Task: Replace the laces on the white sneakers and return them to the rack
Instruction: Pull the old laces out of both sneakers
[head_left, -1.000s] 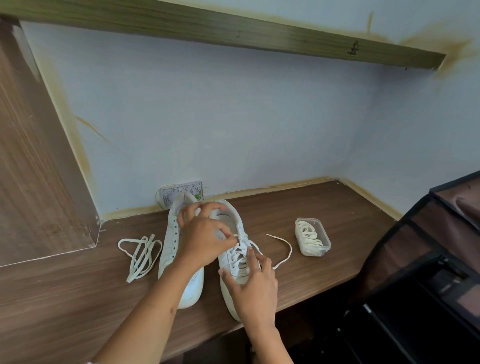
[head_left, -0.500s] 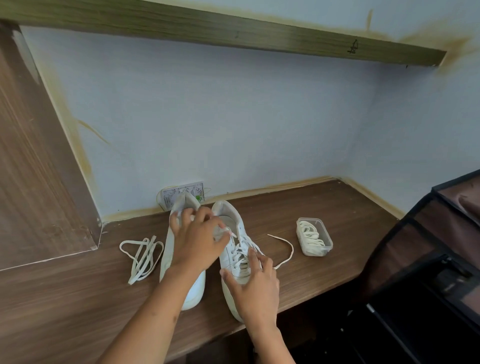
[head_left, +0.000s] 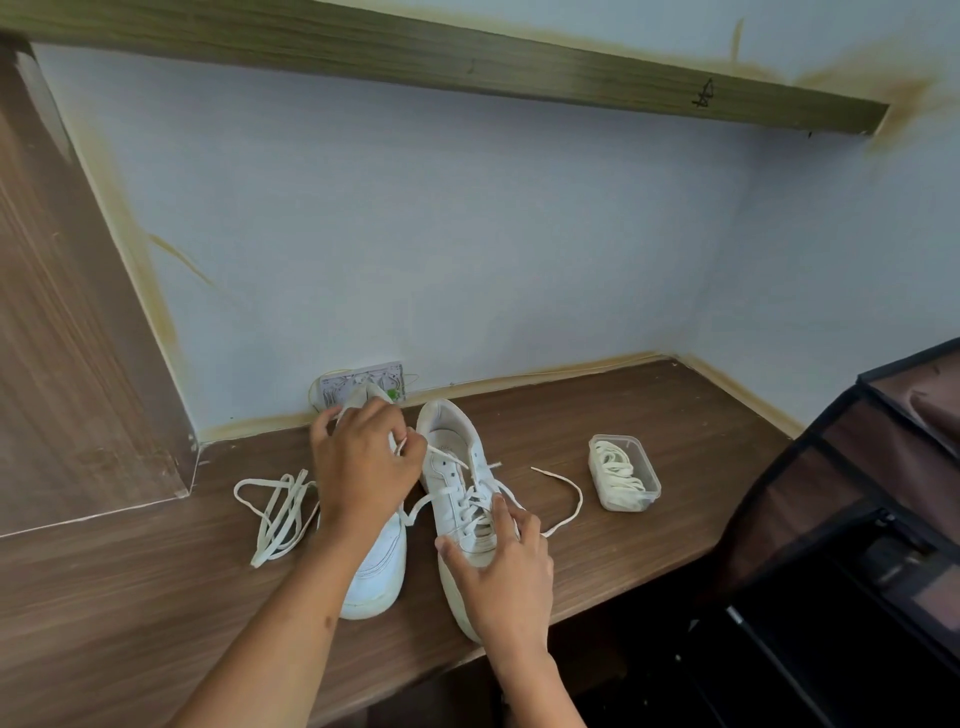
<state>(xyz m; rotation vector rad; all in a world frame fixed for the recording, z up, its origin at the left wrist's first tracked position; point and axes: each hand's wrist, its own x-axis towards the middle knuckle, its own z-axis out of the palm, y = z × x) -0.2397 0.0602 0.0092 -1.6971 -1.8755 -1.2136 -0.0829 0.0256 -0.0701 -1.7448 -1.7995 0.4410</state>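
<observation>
brown wood-grain surface (head_left: 649, 415) against pale blue wall; dark fabric rack (head_left: 857, 519) at right edge. two white sneakers side by side, toes toward viewer: left sneaker (head_left: 376, 571) unlaced as far as visible, right sneaker (head_left: 457, 493) partly laced. left hand (head_left: 363, 467) above left sneaker, fingers curled, pinching lace end (head_left: 415, 447) drawn from right sneaker's upper eyelets. right hand (head_left: 504, 571) resting on right sneaker's toe, fingers extended onto lacing. loose lace bundle (head_left: 275, 514) left of sneakers. clear container (head_left: 623, 473) holding coiled laces, right of sneakers.
</observation>
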